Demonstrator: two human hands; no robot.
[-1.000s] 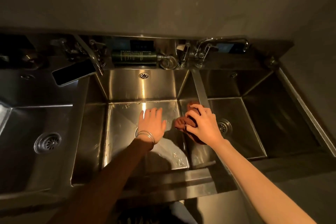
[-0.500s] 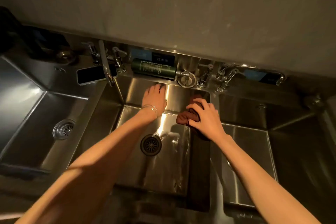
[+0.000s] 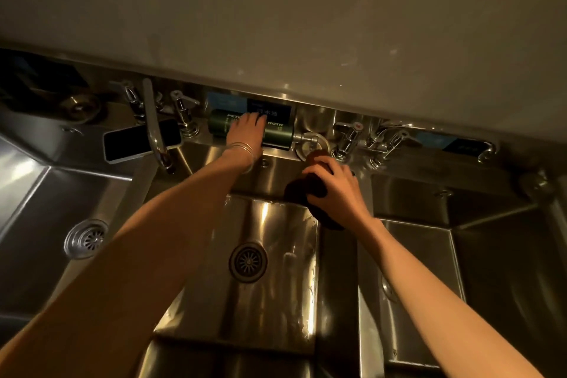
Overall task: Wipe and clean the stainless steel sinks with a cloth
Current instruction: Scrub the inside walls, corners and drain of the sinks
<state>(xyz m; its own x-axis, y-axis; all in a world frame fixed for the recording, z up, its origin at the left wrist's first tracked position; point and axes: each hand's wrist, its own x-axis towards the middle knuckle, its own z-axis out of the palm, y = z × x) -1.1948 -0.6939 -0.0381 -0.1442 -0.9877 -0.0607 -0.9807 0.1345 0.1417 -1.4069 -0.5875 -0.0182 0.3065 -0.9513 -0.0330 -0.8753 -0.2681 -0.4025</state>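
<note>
two moves up: left hand (image 3: 247, 132) onto bottle (image 3: 277, 136), right hand (image 3: 337, 191) with cloth (image 3: 302, 191).

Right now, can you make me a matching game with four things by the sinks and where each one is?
Things:
1 cloth
2 green bottle
3 phone
4 bracelets

Places:
A lying behind the left tap
B under the left hand
C gripped by the right hand
D round the left wrist

Pairs: 1-C, 2-B, 3-A, 4-D
</note>
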